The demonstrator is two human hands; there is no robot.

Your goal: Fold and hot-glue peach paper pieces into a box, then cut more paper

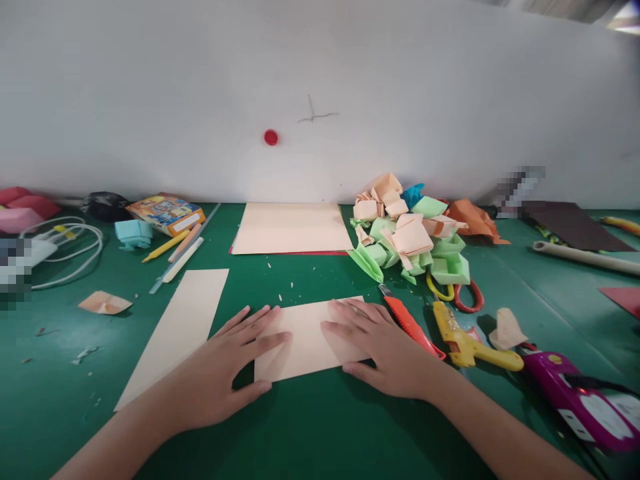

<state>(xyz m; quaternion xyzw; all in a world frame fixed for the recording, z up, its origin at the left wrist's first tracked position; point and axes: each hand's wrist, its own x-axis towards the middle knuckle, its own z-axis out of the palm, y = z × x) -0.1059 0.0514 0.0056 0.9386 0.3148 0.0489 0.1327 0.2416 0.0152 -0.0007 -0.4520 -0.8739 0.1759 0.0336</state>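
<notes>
A small peach paper sheet point(304, 333) lies flat on the green table point(320, 427) right in front of me. My left hand point(225, 370) rests on its left edge with fingers stretched out and spread. My right hand point(383, 343) lies flat on the sheet's right part, fingers extended toward the left. Neither hand grips anything. A long peach paper strip point(183, 327) lies just left of my left hand.
An orange utility knife point(411, 325), a yellow glue gun point(465, 340) and scissors point(457, 295) lie to the right. A pile of folded paper pieces point(413, 233) sits behind them. A larger peach sheet point(291, 228), pencils point(175, 250), a box point(166, 213) and cables point(65, 250) are at the back left.
</notes>
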